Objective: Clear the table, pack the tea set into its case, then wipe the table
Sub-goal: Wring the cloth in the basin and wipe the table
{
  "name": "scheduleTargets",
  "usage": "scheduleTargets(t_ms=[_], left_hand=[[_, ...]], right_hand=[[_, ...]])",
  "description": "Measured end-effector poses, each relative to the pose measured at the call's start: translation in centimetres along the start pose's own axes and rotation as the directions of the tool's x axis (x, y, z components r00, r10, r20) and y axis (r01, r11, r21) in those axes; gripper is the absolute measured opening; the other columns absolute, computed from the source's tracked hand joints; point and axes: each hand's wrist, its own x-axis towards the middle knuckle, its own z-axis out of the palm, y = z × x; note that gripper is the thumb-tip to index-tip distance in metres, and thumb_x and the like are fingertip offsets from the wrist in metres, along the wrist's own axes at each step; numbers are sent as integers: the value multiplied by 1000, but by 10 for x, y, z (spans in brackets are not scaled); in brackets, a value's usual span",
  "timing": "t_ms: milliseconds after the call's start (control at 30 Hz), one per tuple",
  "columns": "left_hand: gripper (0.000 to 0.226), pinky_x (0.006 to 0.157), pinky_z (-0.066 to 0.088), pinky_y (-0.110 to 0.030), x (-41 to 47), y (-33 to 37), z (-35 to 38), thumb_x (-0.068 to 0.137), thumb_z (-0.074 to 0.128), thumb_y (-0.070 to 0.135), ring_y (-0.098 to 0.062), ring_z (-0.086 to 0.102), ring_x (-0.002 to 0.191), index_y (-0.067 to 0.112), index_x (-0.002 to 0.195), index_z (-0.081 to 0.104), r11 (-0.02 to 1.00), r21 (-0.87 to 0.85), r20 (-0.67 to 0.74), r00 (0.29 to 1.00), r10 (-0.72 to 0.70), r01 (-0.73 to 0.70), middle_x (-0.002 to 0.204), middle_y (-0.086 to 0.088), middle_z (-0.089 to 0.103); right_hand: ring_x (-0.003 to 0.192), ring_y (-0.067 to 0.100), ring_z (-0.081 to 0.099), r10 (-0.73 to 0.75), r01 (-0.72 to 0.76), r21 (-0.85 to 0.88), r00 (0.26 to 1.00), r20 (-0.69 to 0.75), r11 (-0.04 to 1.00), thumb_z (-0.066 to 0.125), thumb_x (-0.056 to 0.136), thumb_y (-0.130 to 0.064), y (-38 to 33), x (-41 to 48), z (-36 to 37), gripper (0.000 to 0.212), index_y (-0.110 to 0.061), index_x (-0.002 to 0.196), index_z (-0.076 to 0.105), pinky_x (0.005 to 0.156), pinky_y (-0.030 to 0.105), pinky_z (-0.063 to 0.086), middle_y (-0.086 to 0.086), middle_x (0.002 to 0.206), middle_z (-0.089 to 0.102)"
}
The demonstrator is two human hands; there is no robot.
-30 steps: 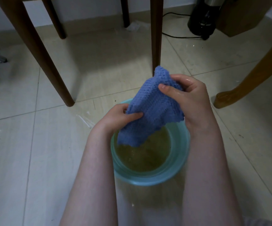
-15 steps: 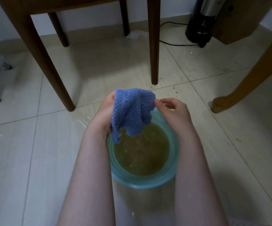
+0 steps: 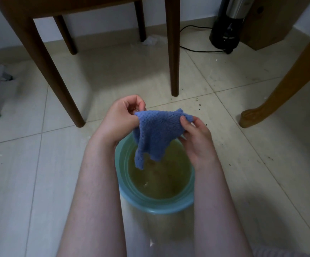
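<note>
A blue knitted cloth (image 3: 157,134) hangs over a teal bucket (image 3: 156,206) that stands on the tiled floor and holds yellowish water. My left hand (image 3: 122,117) pinches the cloth's upper left corner. My right hand (image 3: 196,138) pinches its upper right edge, so the top of the cloth is stretched between both hands. The cloth's lower tips dangle just above the water. The tea set and its case are out of view.
Dark wooden legs (image 3: 172,52) of a table or chair stand behind the bucket, with another dark leg (image 3: 52,71) to the left. A light wooden leg (image 3: 280,86) slants in at the right. A black appliance (image 3: 226,30) with its cord sits by the wall.
Both hands have spread the bunched cloth out sideways over the bucket. The right hand has taken hold of the cloth's right edge again after letting go.
</note>
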Motion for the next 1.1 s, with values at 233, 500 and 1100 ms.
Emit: scheduleTargets(t_ms=[233,500,1100], left_hand=[[37,60,35,-29,1,-8,0,78,39,-17,-12,45,60,16,60,43,997,-3,-5,997,-72,72,56,4,47],[13,76,47,-31,-8,-9,12,82,52,24,-15,61,75,14,83,61,883,-287,97,928,-359,371,78,-1,64],[26,44,49,-18,10,-56,9,94,51,16,-9,45,51,20,69,55,702,-496,58,826,-561,511,59,4,48]], right_hand=[[89,15,69,-237,176,-247,940,-246,953,69,87,-13,-26,-3,7,7,-13,92,64,63,24,58,1,95,71],[99,14,65,61,28,-479,984,168,878,69,72,-63,10,-6,-3,45,-26,98,70,91,37,52,-6,103,72],[72,8,62,-365,318,-587,930,42,744,58,95,-34,0,13,20,19,-17,86,60,63,23,48,-2,80,65]])
